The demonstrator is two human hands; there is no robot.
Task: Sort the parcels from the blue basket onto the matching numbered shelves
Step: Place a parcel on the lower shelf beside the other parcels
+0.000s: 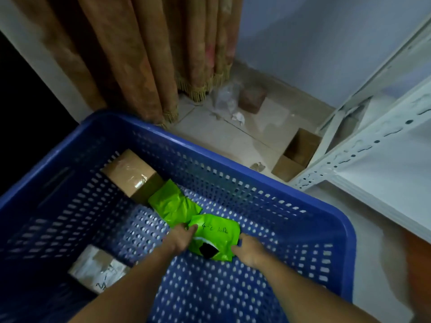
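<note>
Both my hands reach down into the blue basket point(314, 206). They hold a green plastic parcel point(215, 236) with dark handwriting on it. My left hand point(180, 236) pinches its left edge. My right hand point(249, 249) grips its right edge. A second green parcel point(173, 203) lies just behind it on the basket floor. A taped cardboard box point(130, 174) sits at the basket's far left. Another taped box point(98, 269) with writing lies at the near left.
A white metal shelf unit point(363, 150) stands at the right, with an open cardboard box point(296, 155) on the floor under it. Brown curtains point(144, 54) hang behind the basket. A small brown box point(253, 99) and plastic scraps lie on the tiled floor.
</note>
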